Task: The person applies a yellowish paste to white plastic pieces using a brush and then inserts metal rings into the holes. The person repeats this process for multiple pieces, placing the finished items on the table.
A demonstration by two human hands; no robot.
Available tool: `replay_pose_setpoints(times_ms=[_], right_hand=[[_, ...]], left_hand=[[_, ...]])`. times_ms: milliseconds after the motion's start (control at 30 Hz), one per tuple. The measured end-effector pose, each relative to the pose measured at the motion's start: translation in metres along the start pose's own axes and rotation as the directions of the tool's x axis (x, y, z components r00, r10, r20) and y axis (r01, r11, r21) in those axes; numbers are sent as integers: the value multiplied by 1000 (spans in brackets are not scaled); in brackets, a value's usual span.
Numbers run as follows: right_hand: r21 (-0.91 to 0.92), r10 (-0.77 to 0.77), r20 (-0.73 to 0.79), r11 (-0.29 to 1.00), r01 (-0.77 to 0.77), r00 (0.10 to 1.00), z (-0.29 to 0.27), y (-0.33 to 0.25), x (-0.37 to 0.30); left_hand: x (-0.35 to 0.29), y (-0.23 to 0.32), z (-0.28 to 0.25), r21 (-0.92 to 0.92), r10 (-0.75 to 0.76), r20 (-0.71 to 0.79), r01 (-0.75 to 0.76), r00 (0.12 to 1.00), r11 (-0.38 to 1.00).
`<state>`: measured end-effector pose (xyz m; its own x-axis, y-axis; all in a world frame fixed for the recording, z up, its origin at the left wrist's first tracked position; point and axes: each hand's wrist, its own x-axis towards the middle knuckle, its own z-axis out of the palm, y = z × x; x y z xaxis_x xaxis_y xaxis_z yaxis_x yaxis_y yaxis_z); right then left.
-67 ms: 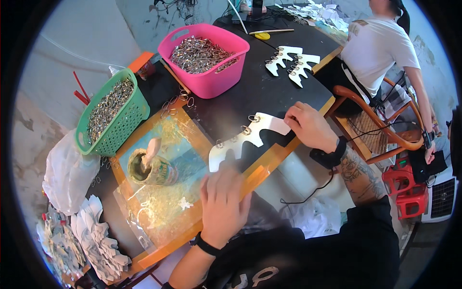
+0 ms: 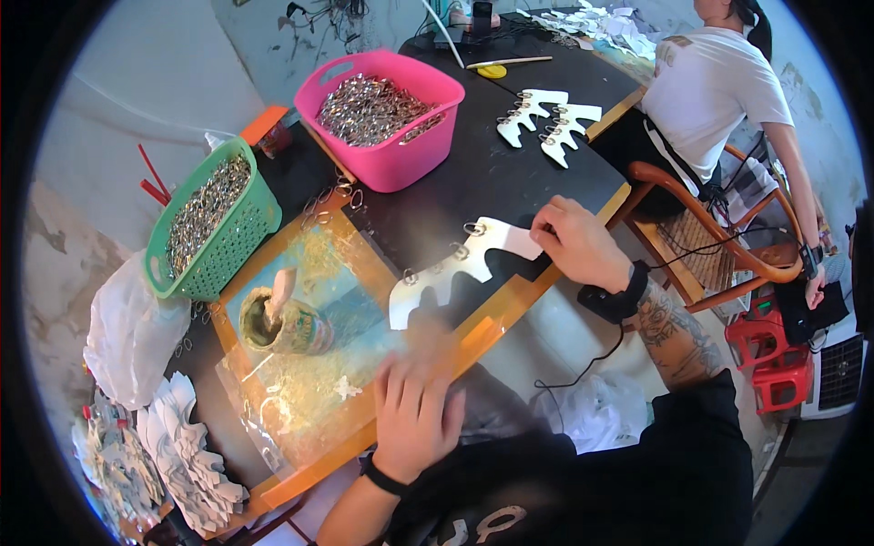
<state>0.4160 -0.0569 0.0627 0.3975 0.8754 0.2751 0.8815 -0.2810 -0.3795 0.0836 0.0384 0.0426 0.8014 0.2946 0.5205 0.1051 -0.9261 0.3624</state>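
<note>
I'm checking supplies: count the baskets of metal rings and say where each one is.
2: the pink basket on the dark table, and the green basket to its left.

Big black table [image 2: 510, 173], yellow-brown edge [image 2: 328, 457]. On it: pink plastic basket [image 2: 410, 164] full of small shiny metal rings [image 2: 369, 111]; green plastic basket [image 2: 238, 235] with holes, rings inside too; few loose metal rings [image 2: 319, 207] near baskets; smeary see-through plastic sheet [image 2: 300, 405]; two flat white spiky pieces [image 2: 566, 121]; flat yellow round thing [image 2: 492, 72]; pile of white jagged pieces [image 2: 187, 460].
</note>
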Motion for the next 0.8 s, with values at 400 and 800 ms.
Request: replay_pose_setpoints(times_ms=[400, 800], right_hand=[[-251, 66, -325, 956, -154, 943, -42, 76, 70], [161, 189, -361, 977, -139, 913, -5, 67, -23]], left_hand=[[-93, 36, -5, -134, -17, -41, 11, 999, 991], [-167, -17, -72, 204, -228, -54, 234, 972, 951]])
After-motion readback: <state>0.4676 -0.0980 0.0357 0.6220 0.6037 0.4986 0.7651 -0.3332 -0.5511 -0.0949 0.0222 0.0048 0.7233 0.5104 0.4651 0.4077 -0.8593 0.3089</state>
